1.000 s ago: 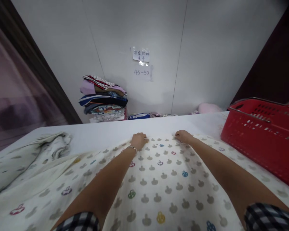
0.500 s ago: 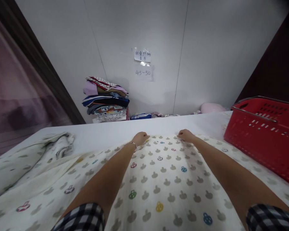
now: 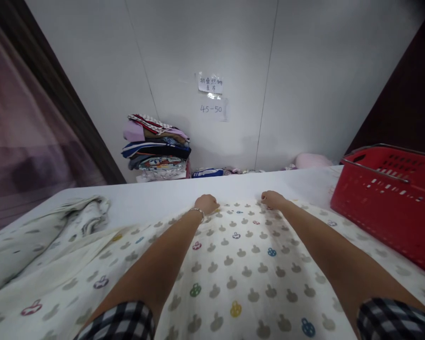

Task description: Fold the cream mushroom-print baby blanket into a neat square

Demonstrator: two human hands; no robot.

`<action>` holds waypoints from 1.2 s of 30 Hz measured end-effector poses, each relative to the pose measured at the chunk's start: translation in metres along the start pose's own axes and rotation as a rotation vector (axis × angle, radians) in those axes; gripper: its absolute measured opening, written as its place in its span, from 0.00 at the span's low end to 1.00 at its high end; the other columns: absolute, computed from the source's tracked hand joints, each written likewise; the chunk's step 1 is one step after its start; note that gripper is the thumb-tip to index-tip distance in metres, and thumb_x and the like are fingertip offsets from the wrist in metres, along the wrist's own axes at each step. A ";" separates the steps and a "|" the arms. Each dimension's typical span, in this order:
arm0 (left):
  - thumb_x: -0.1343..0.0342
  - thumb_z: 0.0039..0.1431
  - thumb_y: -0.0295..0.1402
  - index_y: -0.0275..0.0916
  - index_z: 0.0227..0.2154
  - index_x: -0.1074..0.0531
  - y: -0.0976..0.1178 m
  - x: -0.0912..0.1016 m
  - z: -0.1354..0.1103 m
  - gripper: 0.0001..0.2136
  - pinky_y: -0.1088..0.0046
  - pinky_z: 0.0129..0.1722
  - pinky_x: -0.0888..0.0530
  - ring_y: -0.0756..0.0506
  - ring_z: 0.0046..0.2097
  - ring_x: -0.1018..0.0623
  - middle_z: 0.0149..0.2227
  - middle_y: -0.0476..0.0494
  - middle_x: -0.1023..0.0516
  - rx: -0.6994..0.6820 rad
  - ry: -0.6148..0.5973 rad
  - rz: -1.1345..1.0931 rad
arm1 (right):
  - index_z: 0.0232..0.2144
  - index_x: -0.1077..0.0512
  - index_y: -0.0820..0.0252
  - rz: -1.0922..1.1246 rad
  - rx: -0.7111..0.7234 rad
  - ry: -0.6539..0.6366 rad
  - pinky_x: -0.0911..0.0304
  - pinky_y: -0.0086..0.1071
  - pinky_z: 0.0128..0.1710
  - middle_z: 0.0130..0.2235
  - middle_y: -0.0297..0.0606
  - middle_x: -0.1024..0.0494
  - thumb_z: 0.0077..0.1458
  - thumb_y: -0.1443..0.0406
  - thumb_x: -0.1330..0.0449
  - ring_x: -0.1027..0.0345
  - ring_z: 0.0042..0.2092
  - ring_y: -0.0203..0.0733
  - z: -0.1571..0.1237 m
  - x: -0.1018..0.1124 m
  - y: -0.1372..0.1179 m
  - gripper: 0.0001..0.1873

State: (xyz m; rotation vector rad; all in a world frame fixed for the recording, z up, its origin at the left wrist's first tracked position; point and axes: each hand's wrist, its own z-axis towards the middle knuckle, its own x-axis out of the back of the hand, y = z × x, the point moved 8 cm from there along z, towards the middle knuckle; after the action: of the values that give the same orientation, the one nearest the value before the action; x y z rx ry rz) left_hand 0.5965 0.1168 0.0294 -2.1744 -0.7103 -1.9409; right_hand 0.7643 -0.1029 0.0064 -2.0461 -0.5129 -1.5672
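A cream cloth printed with small grey and coloured shapes (image 3: 233,264) lies spread over the white table (image 3: 156,193) in front of me. Both my arms reach forward over it. My left hand (image 3: 207,204) is closed, pinching the far edge of the cloth; a thin bracelet circles its wrist. My right hand (image 3: 272,199) is closed too and grips the same far edge a little to the right. The part of the cloth at my left (image 3: 56,226) lies bunched and rumpled.
A red plastic basket with a metal handle (image 3: 389,203) stands on the table at the right. Beyond the table, a stack of folded clothes (image 3: 156,148) rests against the white wall, under two paper notes (image 3: 210,94). A pink object (image 3: 310,160) lies at the back right.
Both hands stay at the cloth's far edge and have hardly shifted. The view has moved slightly.
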 end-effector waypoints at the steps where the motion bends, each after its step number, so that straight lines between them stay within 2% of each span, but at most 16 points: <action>1: 0.47 0.48 0.39 0.40 0.30 0.24 0.000 0.000 0.001 0.11 0.71 0.40 0.32 0.42 0.42 0.26 0.39 0.41 0.23 0.002 0.004 -0.003 | 0.36 0.30 0.62 -0.006 0.001 -0.012 0.40 0.32 0.35 0.40 0.40 0.27 0.52 0.64 0.43 0.33 0.38 0.40 0.001 0.000 0.000 0.09; 4: 0.47 0.49 0.39 0.40 0.30 0.24 0.000 0.000 0.002 0.11 0.72 0.40 0.32 0.43 0.42 0.26 0.38 0.42 0.23 -0.013 0.011 -0.042 | 0.35 0.30 0.63 -0.005 0.012 -0.015 0.40 0.33 0.36 0.38 0.40 0.27 0.52 0.63 0.43 0.34 0.37 0.39 0.002 0.001 0.000 0.08; 8: 0.49 0.51 0.38 0.39 0.30 0.25 0.000 0.004 0.000 0.11 0.76 0.35 0.32 0.46 0.38 0.26 0.35 0.43 0.22 -0.055 0.027 -0.134 | 0.35 0.30 0.63 0.048 0.035 0.043 0.42 0.29 0.33 0.36 0.42 0.26 0.53 0.66 0.46 0.33 0.36 0.40 -0.005 0.009 0.002 0.08; 15: 0.49 0.51 0.46 0.39 0.28 0.25 0.006 0.033 -0.025 0.16 0.76 0.29 0.34 0.47 0.33 0.26 0.31 0.46 0.22 -0.103 0.074 -0.268 | 0.34 0.28 0.61 0.174 0.120 0.131 0.43 0.26 0.34 0.37 0.40 0.24 0.51 0.66 0.44 0.33 0.38 0.40 -0.032 0.039 0.002 0.08; 19: 0.50 0.52 0.45 0.39 0.27 0.25 0.016 0.061 -0.069 0.16 0.75 0.31 0.33 0.47 0.34 0.26 0.30 0.46 0.23 -0.164 0.153 -0.340 | 0.31 0.27 0.62 0.252 0.155 0.165 0.42 0.27 0.33 0.32 0.39 0.24 0.52 0.63 0.45 0.33 0.34 0.39 -0.069 0.058 -0.002 0.10; 21: 0.51 0.54 0.44 0.40 0.28 0.25 0.022 0.076 -0.105 0.15 0.75 0.34 0.33 0.47 0.36 0.26 0.33 0.47 0.23 -0.222 0.227 -0.351 | 0.32 0.27 0.62 0.311 0.173 0.163 0.41 0.27 0.31 0.30 0.38 0.25 0.52 0.61 0.46 0.33 0.32 0.39 -0.098 0.065 -0.005 0.12; 23: 0.52 0.56 0.43 0.41 0.29 0.26 0.027 0.083 -0.149 0.14 0.75 0.37 0.32 0.48 0.38 0.26 0.35 0.47 0.24 -0.307 0.292 -0.334 | 0.33 0.27 0.60 0.394 0.210 0.170 0.41 0.27 0.31 0.29 0.36 0.25 0.52 0.59 0.46 0.33 0.32 0.38 -0.136 0.070 -0.010 0.12; 25: 0.55 0.58 0.43 0.43 0.30 0.26 0.029 0.073 -0.197 0.15 0.75 0.40 0.32 0.48 0.39 0.27 0.35 0.47 0.24 -0.389 0.311 -0.291 | 0.32 0.27 0.59 0.477 0.278 0.200 0.41 0.28 0.32 0.30 0.36 0.26 0.51 0.60 0.45 0.34 0.32 0.38 -0.181 0.072 -0.018 0.11; 27: 0.57 0.59 0.43 0.46 0.34 0.27 0.023 0.048 -0.239 0.15 0.72 0.43 0.31 0.47 0.41 0.26 0.39 0.47 0.24 -0.413 0.307 -0.237 | 0.30 0.26 0.57 0.523 0.359 0.217 0.41 0.27 0.34 0.32 0.36 0.27 0.52 0.61 0.46 0.34 0.33 0.38 -0.230 0.064 -0.029 0.10; 29: 0.55 0.58 0.43 0.49 0.45 0.31 0.009 0.014 -0.273 0.15 0.69 0.46 0.31 0.45 0.45 0.27 0.46 0.47 0.26 -0.399 0.309 -0.223 | 0.29 0.26 0.56 0.524 0.417 0.178 0.40 0.28 0.35 0.31 0.35 0.28 0.54 0.62 0.47 0.34 0.34 0.37 -0.275 0.042 -0.042 0.10; 30: 0.55 0.57 0.42 0.51 0.46 0.32 0.006 -0.006 -0.287 0.15 0.68 0.47 0.31 0.44 0.46 0.26 0.46 0.48 0.26 -0.419 0.257 -0.205 | 0.29 0.26 0.56 0.501 0.437 0.151 0.40 0.28 0.35 0.32 0.36 0.28 0.55 0.62 0.48 0.34 0.34 0.37 -0.294 0.027 -0.048 0.11; 33: 0.57 0.58 0.38 0.51 0.39 0.28 0.001 -0.055 -0.310 0.13 0.65 0.42 0.29 0.43 0.41 0.25 0.40 0.47 0.24 -0.444 0.096 -0.134 | 0.31 0.26 0.55 0.410 0.426 0.131 0.41 0.27 0.33 0.32 0.35 0.29 0.56 0.63 0.48 0.34 0.33 0.36 -0.332 -0.017 -0.057 0.10; 34: 0.58 0.58 0.37 0.50 0.36 0.28 0.003 -0.062 -0.314 0.13 0.65 0.40 0.29 0.43 0.40 0.25 0.39 0.46 0.24 -0.441 0.070 -0.116 | 0.31 0.26 0.55 0.390 0.404 0.152 0.41 0.27 0.33 0.33 0.35 0.29 0.56 0.64 0.47 0.34 0.33 0.36 -0.339 -0.027 -0.057 0.10; 36: 0.57 0.58 0.37 0.47 0.36 0.28 0.013 -0.063 -0.317 0.12 0.65 0.40 0.30 0.43 0.40 0.26 0.39 0.45 0.25 -0.432 0.082 -0.102 | 0.32 0.26 0.56 0.376 0.369 0.215 0.41 0.27 0.34 0.34 0.35 0.29 0.56 0.65 0.47 0.34 0.34 0.36 -0.348 -0.037 -0.057 0.09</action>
State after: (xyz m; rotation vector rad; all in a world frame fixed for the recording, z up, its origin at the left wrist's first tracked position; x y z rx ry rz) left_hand 0.3131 -0.0398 0.0206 -2.3034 -0.4254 -2.4084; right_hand 0.4529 -0.2656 0.0518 -1.5677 -0.2881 -1.3301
